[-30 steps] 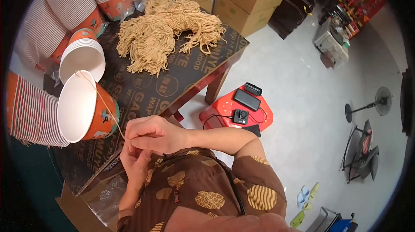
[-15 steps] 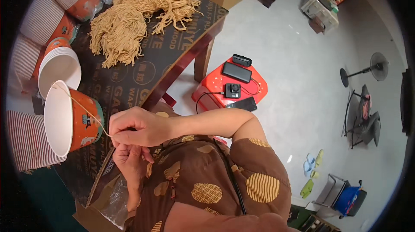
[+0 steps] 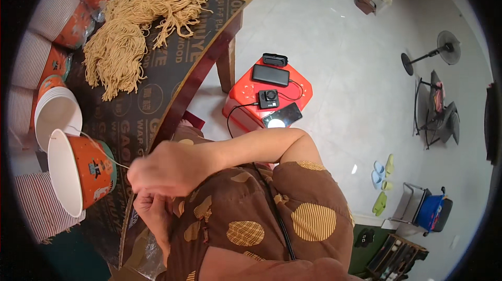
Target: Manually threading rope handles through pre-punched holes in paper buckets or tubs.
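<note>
I see a dark board table (image 3: 157,87) whose reddish edge runs diagonally from upper right down to my chest, with open grey floor (image 3: 355,71) beyond it to the right. A red stool (image 3: 246,95) carrying a few small devices stands on that floor just past the table edge. Stacked paper cups crowd the left rim, and a pile of tan cord (image 3: 130,35) lies on the far part of the table. My right hand (image 3: 167,168) is closed, pinching a thin string (image 3: 102,150) that leads left to the rim of the orange paper bucket (image 3: 78,171) lying on its side just beside it. My left hand (image 3: 154,213) sits below, fingers curled; what it holds I cannot tell.
</note>
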Demonstrator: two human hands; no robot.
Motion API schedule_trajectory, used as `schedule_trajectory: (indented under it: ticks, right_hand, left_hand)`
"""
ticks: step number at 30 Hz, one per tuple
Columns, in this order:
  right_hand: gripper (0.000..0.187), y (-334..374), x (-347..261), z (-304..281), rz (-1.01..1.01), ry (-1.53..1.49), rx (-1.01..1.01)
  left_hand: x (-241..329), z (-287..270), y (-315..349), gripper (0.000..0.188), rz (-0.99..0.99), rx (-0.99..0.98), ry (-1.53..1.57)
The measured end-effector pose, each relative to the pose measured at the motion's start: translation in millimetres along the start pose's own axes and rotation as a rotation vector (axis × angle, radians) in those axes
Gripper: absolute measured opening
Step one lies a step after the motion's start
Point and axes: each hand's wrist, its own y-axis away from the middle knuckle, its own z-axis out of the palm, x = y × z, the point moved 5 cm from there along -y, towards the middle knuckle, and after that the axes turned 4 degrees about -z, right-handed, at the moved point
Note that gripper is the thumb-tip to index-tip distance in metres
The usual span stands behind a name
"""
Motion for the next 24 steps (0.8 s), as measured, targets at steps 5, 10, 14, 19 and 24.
schedule_trajectory:
  ticks: [5, 10, 14, 19, 24]
  right_hand:
    - [0.011, 9.5, 4.6, 17.7, 0.024, 0.074, -0.159]
    - [0.02, 12.2, 8.9, 19.6, -0.013, 0.207, -0.139]
    - [0.021, 7.8, 8.8, 18.7, -0.024, 0.189, -0.156]
    - [0.02, 4.8, 9.4, 21.5, -0.024, 0.119, -0.173]
    - [0.019, 1.4, 7.7, 26.0, -0.018, 0.096, -0.191]
  left_hand:
    - [19.7, 6.6, 5.5, 0.01, 0.074, 0.062, -0.085]
    - [21.6, 1.4, 7.2, 0.01, 0.06, 0.054, -0.034]
    - [18.7, -5.6, 7.9, 0.013, 0.09, 0.077, -0.035]
    - [16.0, -15.9, 10.5, 0.015, 0.145, 0.086, 0.025]
    - [13.9, -23.5, 16.3, 0.02, 0.193, 0.108, 0.025]
